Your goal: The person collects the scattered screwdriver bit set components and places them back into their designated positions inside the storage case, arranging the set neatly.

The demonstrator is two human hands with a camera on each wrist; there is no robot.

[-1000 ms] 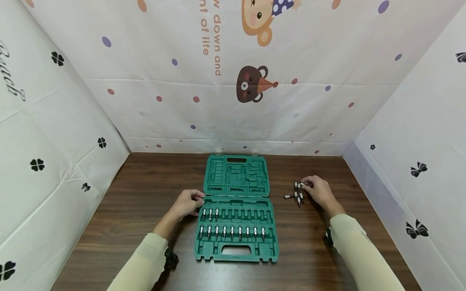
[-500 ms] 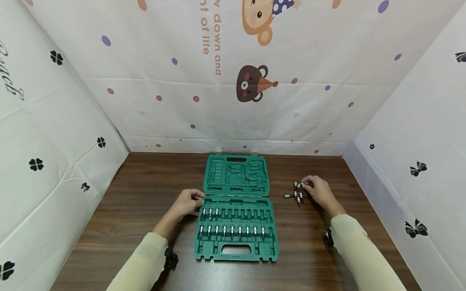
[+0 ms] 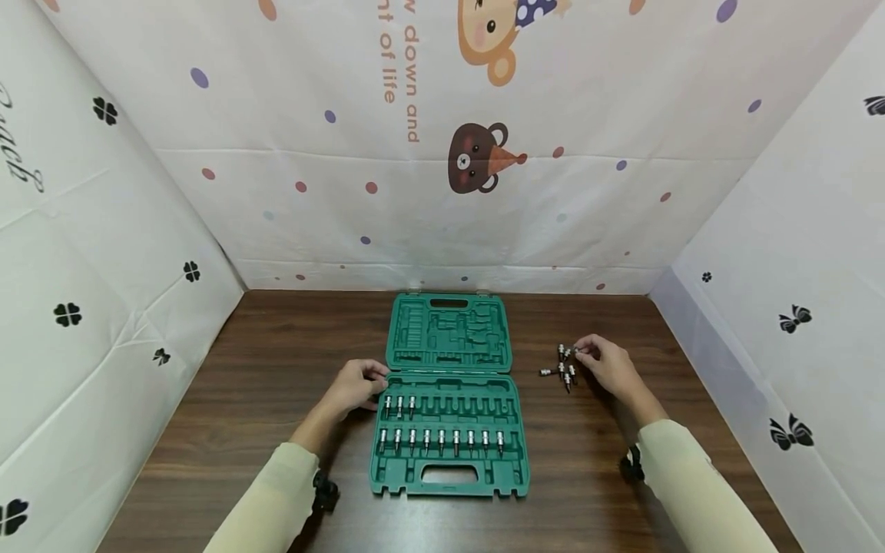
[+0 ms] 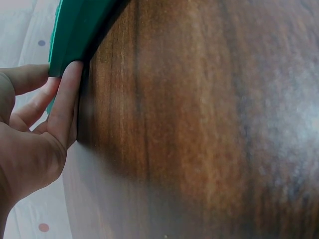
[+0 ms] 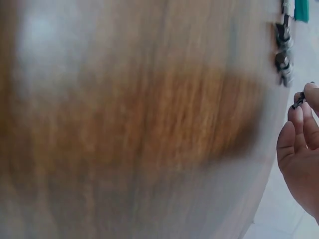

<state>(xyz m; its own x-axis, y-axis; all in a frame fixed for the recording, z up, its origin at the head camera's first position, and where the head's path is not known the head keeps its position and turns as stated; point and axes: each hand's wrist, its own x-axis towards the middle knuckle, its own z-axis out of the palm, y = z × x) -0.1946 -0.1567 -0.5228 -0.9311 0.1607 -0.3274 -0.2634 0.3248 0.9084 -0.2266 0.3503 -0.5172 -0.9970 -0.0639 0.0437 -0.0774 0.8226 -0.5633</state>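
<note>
An open green tool case (image 3: pixel 449 472) lies in the middle of the wooden table, lid (image 3: pixel 448 332) flat at the back. Its front row holds several bit sockets (image 3: pixel 440 439), and three more (image 3: pixel 399 405) sit at the left of the row behind. My left hand (image 3: pixel 376 378) rests against the case's left edge; in the left wrist view its straight fingers (image 4: pixel 67 97) touch the green rim (image 4: pixel 75 30). My right hand (image 3: pixel 584 352) pinches a small bit socket (image 5: pixel 298 103) at the far side of a pile of loose bit sockets (image 3: pixel 563 370).
The dark wooden table (image 3: pixel 276 399) is enclosed by white printed cloth walls (image 3: pixel 104 292) at the left, back and right. Bare wood lies to the left of the case and in front of the pile. More loose sockets (image 5: pixel 284 55) show in the right wrist view.
My right forearm has shifted slightly to the right while the hand stays at the pile. The left hand and the case have not moved.
</note>
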